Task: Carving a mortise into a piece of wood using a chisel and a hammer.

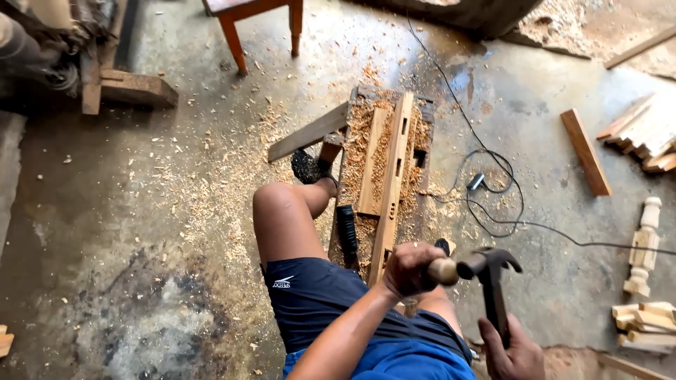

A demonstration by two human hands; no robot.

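Note:
I sit astride a low wooden bench (422, 112) covered in wood chips. A long wooden rail (392, 176) with several rectangular mortise slots lies lengthwise on it. My left hand (408, 269) is closed around a chisel with a pale wooden handle (443, 271), held near the rail's near end. My right hand (512, 352) grips the dark handle of a claw hammer (491, 266), whose head is right beside the chisel handle's end. A second flat board (372, 162) lies next to the rail.
Shavings are scattered on the concrete floor. A black cable (493, 211) loops at the right of the bench. Wood offcuts, a plank (585, 151) and a turned post (643, 246) lie at the right. A red stool's legs (236, 35) stand at the back.

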